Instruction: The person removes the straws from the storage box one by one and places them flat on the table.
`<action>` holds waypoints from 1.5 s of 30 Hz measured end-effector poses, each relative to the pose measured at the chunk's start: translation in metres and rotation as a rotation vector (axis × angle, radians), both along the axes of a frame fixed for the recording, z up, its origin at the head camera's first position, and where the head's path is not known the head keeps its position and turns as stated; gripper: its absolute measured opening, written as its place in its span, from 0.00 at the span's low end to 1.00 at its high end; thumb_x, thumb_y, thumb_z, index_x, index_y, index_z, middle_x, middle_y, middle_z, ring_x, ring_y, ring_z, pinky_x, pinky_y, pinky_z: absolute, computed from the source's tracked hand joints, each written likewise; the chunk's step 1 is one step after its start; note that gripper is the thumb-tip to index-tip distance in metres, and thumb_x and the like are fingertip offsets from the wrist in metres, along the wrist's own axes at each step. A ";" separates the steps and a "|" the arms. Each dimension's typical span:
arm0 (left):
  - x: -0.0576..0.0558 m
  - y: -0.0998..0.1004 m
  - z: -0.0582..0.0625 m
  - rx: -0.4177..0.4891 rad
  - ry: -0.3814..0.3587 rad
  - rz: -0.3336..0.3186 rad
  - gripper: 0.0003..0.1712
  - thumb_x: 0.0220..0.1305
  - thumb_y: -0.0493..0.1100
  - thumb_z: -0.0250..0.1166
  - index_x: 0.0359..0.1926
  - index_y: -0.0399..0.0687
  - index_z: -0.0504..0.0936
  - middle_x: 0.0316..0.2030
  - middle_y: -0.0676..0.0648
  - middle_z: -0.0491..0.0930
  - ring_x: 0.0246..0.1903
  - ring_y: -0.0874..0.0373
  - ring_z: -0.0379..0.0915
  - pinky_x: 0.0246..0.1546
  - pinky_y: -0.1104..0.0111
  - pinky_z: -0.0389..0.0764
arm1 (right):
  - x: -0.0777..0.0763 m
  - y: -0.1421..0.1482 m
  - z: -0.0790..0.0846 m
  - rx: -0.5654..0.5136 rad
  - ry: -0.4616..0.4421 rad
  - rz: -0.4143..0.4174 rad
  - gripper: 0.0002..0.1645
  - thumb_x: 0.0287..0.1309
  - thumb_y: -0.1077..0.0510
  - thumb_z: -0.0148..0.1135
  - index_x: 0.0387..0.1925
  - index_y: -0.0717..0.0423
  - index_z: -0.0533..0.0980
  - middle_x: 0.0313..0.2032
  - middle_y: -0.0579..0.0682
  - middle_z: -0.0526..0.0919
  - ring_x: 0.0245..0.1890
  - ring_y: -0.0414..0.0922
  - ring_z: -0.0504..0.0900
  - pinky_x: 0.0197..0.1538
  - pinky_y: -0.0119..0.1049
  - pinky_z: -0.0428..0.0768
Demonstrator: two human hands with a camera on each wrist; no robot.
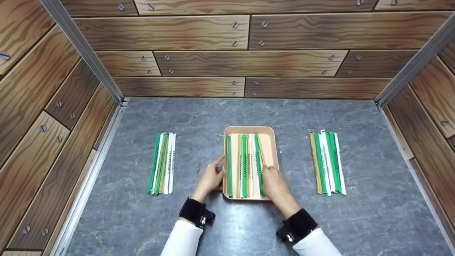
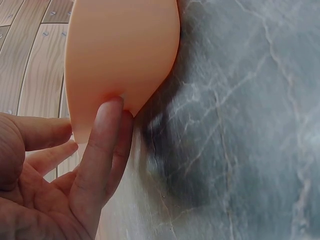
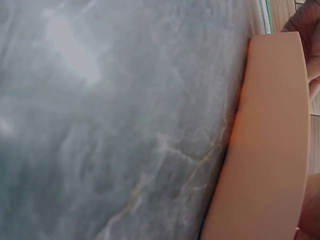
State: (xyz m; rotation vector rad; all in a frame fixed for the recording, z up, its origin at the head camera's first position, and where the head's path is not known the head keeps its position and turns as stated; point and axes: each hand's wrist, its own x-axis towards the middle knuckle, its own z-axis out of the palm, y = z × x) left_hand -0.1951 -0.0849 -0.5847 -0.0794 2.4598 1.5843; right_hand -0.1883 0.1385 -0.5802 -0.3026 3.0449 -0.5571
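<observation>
An orange-pink tray [image 1: 273, 142] holds several long wrapped straws [image 1: 243, 170] in green, white and gold, side by side. My left hand [image 1: 209, 177] grips its left wall; in the left wrist view fingers [image 2: 102, 135] press the outer side while other fingertips touch the rim. Over the tray's right part, my right hand [image 1: 274, 183] pinches a gold wrapped straw [image 1: 261, 151], which leans beside a green one. The right fingertips are mostly hidden. In the right wrist view the tray wall [image 3: 270, 140] blocks most of the hands.
A row of green, white and gold wrapped straws [image 1: 162, 163] lies on the marbled tabletop [image 1: 241, 231] to the left. Another such row [image 1: 327, 163] lies to the right. Wood-patterned panels [image 1: 199, 64] close off the back and sides.
</observation>
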 end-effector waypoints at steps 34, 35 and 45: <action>0.000 -0.001 -0.002 -0.015 0.049 -0.018 0.35 0.61 0.29 0.56 0.71 0.45 0.67 0.27 0.46 0.79 0.22 0.56 0.77 0.18 0.63 0.82 | 0.000 0.119 0.029 -0.207 0.009 -0.396 0.22 0.62 0.63 0.53 0.57 0.65 0.77 0.38 0.58 0.83 0.33 0.56 0.82 0.27 0.48 0.77; 0.000 -0.001 -0.002 -0.018 0.050 -0.019 0.35 0.61 0.29 0.56 0.71 0.45 0.67 0.26 0.46 0.79 0.22 0.55 0.77 0.18 0.63 0.81 | -0.001 0.124 0.029 -0.199 -0.002 -0.416 0.23 0.61 0.63 0.53 0.57 0.64 0.77 0.40 0.59 0.83 0.35 0.57 0.82 0.27 0.49 0.77; -0.001 -0.002 -0.001 -0.046 0.074 -0.030 0.36 0.60 0.28 0.56 0.70 0.43 0.67 0.24 0.48 0.76 0.20 0.59 0.72 0.19 0.67 0.79 | -0.014 0.160 0.027 -0.131 -0.145 -0.519 0.28 0.58 0.63 0.49 0.61 0.61 0.74 0.45 0.62 0.82 0.40 0.63 0.81 0.27 0.52 0.76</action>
